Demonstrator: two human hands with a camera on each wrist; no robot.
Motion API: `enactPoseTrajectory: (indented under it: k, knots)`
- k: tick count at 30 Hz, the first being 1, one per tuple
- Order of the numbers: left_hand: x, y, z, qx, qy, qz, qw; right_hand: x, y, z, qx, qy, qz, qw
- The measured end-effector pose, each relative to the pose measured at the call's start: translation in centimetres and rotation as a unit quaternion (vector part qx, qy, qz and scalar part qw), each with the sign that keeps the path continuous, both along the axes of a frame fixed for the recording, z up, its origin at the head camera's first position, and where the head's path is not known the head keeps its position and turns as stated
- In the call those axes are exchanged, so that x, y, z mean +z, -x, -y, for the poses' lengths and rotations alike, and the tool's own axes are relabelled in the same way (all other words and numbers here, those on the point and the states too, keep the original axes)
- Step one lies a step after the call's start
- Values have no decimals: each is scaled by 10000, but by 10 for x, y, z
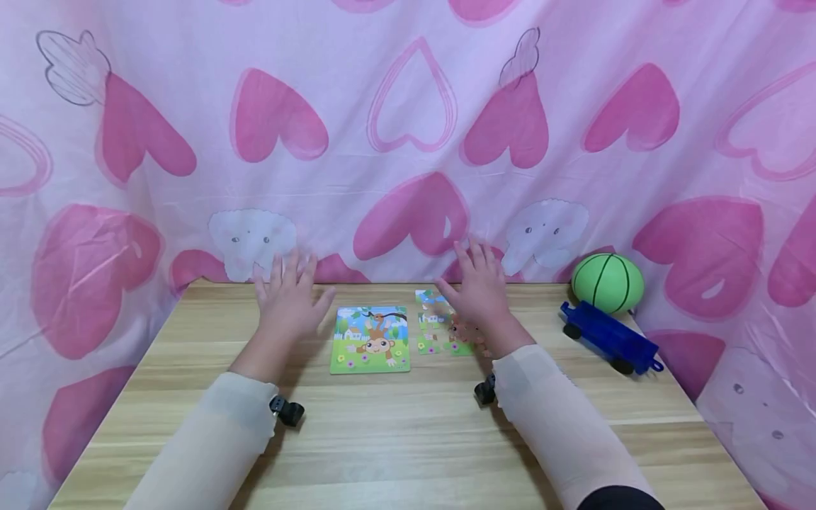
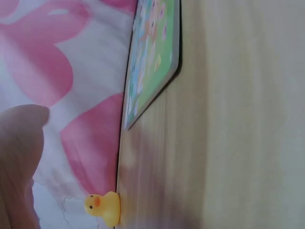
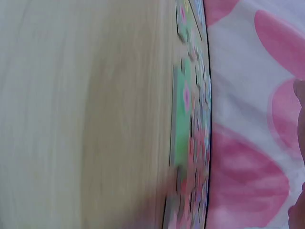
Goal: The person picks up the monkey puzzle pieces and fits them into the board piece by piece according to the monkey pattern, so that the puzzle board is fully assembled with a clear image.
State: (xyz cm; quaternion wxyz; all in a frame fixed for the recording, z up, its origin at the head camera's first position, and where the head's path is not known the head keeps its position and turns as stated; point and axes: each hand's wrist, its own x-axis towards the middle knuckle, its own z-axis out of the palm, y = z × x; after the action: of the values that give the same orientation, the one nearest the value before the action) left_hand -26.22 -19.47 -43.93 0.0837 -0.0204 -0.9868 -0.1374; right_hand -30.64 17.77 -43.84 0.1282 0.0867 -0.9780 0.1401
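Note:
My left hand (image 1: 290,301) hovers with spread fingers just left of a square monkey picture board (image 1: 370,340). Nothing is in its grasp. Over the loose jigsaw pieces (image 1: 433,322) my right hand (image 1: 479,294) is held up, its fingers also spread and holding nothing; it hides part of the pieces. The pieces lie to the right of the board, some apart from one another. A yellow rubber duck (image 2: 105,207) appears in the left wrist view, at the table's back edge; in the head view it is hidden behind the left hand.
At the back right are a green ball (image 1: 608,283) with black lines and a blue toy wagon (image 1: 610,338) on black wheels. A pink heart-patterned curtain (image 1: 344,191) hangs behind the wooden table (image 1: 395,439).

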Motion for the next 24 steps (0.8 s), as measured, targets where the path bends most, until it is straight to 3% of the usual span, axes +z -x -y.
enactPoseTrajectory:
  k: [6, 13, 17, 24]
  knots:
    - [-4, -15, 1, -231, -655, 195, 9974, -3, 0, 17, 381, 243, -111, 9989]
    - [-6, -34, 2, -719, -834, 460, 9929, -4, 3, 29, 690, 841, 229, 9938]
    - [-4, -45, 2, -1114, -1219, 812, 9829, -6, 6, 31, 896, 1189, 723, 9862]
    - [-10, -57, 3, -1658, -1854, 1555, 9560, -18, 14, 27, 1096, 1619, 1485, 9694]
